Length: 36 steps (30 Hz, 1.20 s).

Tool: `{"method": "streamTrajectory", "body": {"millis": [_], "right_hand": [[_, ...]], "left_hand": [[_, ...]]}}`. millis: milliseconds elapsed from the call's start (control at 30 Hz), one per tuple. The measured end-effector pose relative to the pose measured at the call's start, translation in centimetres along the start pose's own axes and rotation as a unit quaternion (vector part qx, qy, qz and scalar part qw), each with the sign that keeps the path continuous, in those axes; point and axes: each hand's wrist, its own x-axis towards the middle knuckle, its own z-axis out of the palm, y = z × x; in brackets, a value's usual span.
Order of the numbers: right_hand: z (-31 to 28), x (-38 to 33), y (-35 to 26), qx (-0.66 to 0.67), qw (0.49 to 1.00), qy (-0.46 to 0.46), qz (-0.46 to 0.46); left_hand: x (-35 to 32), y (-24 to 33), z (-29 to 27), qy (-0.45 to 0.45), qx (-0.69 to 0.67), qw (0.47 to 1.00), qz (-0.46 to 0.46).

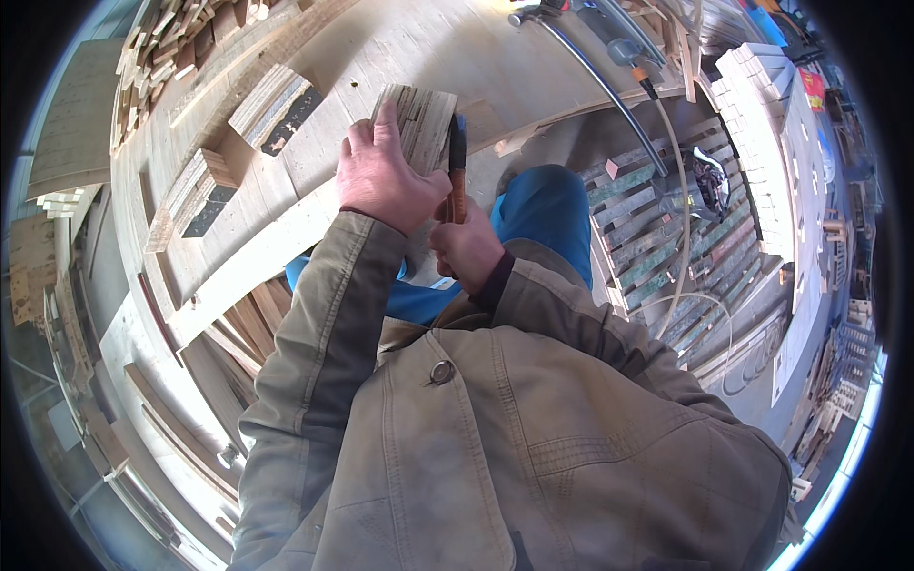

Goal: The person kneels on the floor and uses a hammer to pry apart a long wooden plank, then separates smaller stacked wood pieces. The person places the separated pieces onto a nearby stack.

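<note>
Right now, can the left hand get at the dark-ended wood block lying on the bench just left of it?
Probably yes: the left hand presses the plywood piece, and bare bench lies between it and the dark-ended block.

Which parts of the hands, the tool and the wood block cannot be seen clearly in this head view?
- Brown-handled dark tool: its working end is hidden behind the stacked plywood block.
- Right hand: fingers curl out of sight around the handle.
- Left hand: covers the block's lower part.
- Grey hose: upper end is cut off by the edge.
</note>
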Motion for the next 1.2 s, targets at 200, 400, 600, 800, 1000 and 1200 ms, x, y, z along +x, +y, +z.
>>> {"method": "streamTrajectory", "body": {"millis": [200,400,600,800,1000,1200], "right_hand": [[0.1,-0.4,-0.5,0.0,1.0,0.005,0.008],[0.0,-0.4,-0.6,-0.004,1.0,0.008,0.008],[-0.3,-0.5,-0.6,-0.004,1.0,0.002,0.011],[-1.2,-0.8,-0.8,-0.016,0.999,-0.024,0.026],[-9.7,-6.3,-0.9,0.045,0.996,0.003,0.08],[-13.1,-8.0,-2.1,0.074,0.997,0.032,0.011]], "left_hand": [[0.0,-0.2,0.1,-0.003,-0.009,1.0,0.005],[0.0,-0.6,0.5,0.017,-0.013,0.999,0.024],[-0.1,-1.0,0.9,0.028,-0.021,0.999,0.038],[0.0,-0.8,0.6,0.045,-0.037,0.997,0.049],[0.5,-3.8,-0.6,0.02,-0.058,0.992,0.106],[0.8,-3.6,-0.6,0.02,-0.054,0.991,0.117]]}}
